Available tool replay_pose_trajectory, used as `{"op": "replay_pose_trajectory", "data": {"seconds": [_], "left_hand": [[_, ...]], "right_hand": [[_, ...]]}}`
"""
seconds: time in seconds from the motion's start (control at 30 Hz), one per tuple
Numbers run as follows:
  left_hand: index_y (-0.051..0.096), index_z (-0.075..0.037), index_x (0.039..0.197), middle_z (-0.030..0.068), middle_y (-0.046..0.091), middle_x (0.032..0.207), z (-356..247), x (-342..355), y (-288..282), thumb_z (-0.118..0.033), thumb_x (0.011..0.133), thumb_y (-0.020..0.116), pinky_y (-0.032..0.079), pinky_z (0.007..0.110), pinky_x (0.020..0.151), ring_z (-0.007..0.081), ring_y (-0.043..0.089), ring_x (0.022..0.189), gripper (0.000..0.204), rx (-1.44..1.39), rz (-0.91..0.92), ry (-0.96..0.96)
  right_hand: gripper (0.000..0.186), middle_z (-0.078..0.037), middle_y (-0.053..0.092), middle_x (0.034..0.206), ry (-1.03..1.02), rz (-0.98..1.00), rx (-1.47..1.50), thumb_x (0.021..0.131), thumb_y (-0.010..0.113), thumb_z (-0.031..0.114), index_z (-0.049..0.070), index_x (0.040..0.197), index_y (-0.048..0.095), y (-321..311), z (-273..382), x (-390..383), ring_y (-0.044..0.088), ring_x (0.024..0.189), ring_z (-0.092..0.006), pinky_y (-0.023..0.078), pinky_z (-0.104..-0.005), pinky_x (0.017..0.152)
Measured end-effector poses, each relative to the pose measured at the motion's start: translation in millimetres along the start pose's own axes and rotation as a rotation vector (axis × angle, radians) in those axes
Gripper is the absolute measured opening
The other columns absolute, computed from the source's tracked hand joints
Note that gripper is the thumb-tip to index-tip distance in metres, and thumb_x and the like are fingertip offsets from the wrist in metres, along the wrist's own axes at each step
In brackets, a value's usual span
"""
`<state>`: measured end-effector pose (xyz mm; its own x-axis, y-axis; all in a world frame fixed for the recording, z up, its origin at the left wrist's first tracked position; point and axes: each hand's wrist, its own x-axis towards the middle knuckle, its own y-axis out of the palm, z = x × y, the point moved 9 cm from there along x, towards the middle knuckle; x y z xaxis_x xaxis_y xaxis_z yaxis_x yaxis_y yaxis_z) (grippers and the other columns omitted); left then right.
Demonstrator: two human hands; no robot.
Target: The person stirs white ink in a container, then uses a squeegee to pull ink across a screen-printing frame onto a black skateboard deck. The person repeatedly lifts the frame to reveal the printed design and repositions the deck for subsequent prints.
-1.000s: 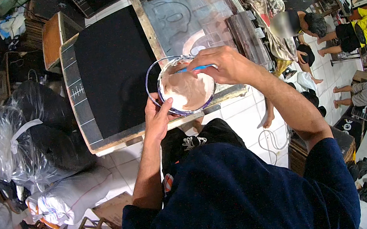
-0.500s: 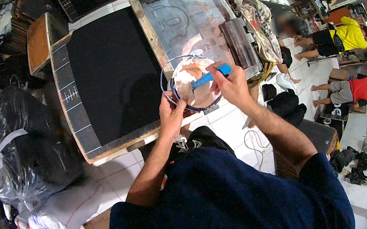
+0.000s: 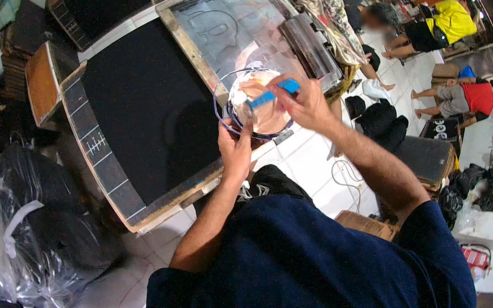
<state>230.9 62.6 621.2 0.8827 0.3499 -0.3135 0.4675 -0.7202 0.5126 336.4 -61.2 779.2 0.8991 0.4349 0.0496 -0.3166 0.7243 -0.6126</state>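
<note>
A round bucket of pale, creamy ink or paint (image 3: 268, 119) is in front of me at the near edge of the table, its thin wire handle looped to the left. My left hand (image 3: 236, 146) grips the bucket's left rim, thumb inside and fingers outside. In my right hand (image 3: 305, 105) is a blue-handled scraper (image 3: 263, 98), its blade against the bucket's inner left side. Behind the bucket lies a wood-framed printing screen (image 3: 175, 32) with pale smears on its mesh. Black cloth (image 3: 144, 106) is spread on the board to the left.
A wooden squeegee-like bar (image 3: 310, 45) rests on the screen's right side, beside crumpled stained cloth (image 3: 331, 16). Plastic-wrapped black bundles (image 3: 49, 220) stand at the left. Two people, in yellow (image 3: 452, 21) and red (image 3: 477, 98), are at the far right.
The scraper has shifted slightly left in the bucket and its handle lies at a lower slant. The whole view has tilted a little; my left hand keeps its grip on the rim.
</note>
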Motion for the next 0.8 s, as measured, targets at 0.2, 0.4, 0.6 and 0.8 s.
{"op": "replay_pose_trajectory", "data": {"seconds": [0.2, 0.4, 0.6, 0.8], "left_hand": [[0.049, -0.003, 0.109, 0.0073, 0.063, 0.092, -10.3, -3.5, 5.9, -0.009, 0.1, 0.067, 0.06, 0.031, 0.057, 0.0122, 0.064, 0.071, 0.022, -0.044, 0.036, -0.016], [0.05, -0.003, 0.109, 0.0069, 0.064, 0.093, -0.9, -0.2, 1.9, -0.009, 0.101, 0.068, 0.059, 0.029, 0.06, 0.0111, 0.065, 0.079, 0.021, -0.031, 0.035, -0.051], [0.05, -0.003, 0.111, 0.0068, 0.065, 0.09, -6.0, -1.1, -0.1, -0.011, 0.1, 0.069, 0.059, 0.03, 0.059, 0.0122, 0.066, 0.072, 0.024, 0.03, 0.01, -0.007], [0.049, -0.003, 0.112, 0.0079, 0.065, 0.093, 2.4, -3.1, -0.3, -0.009, 0.1, 0.067, 0.059, 0.03, 0.057, 0.0141, 0.068, 0.075, 0.023, -0.077, -0.005, -0.094]], "right_hand": [[0.01, -0.022, 0.069, 0.071, -0.034, 0.02, -0.373, 0.091, 0.07, 0.008, 0.002, 0.099, 0.071, 0.9, 11.2, -7.5, 0.069, 0.065, -0.0414, 0.056, -0.0451, 0.063], [0.008, -0.021, 0.072, 0.079, -0.185, -0.157, -0.084, 0.094, 0.068, 0.008, 0.003, 0.099, 0.071, -11.6, 16.9, -8.5, 0.074, 0.069, -0.0339, 0.055, -0.0395, 0.059], [0.013, -0.022, 0.071, 0.076, 0.079, 0.116, -0.194, 0.089, 0.071, 0.009, 0.002, 0.101, 0.071, 11.6, -7.3, -12.5, 0.072, 0.071, -0.0375, 0.056, -0.0437, 0.065], [0.011, -0.019, 0.071, 0.078, -0.242, -0.053, -0.199, 0.094, 0.068, 0.007, 0.002, 0.103, 0.07, -7.7, 17.2, -7.4, 0.071, 0.066, -0.0321, 0.054, -0.0401, 0.061]]}}
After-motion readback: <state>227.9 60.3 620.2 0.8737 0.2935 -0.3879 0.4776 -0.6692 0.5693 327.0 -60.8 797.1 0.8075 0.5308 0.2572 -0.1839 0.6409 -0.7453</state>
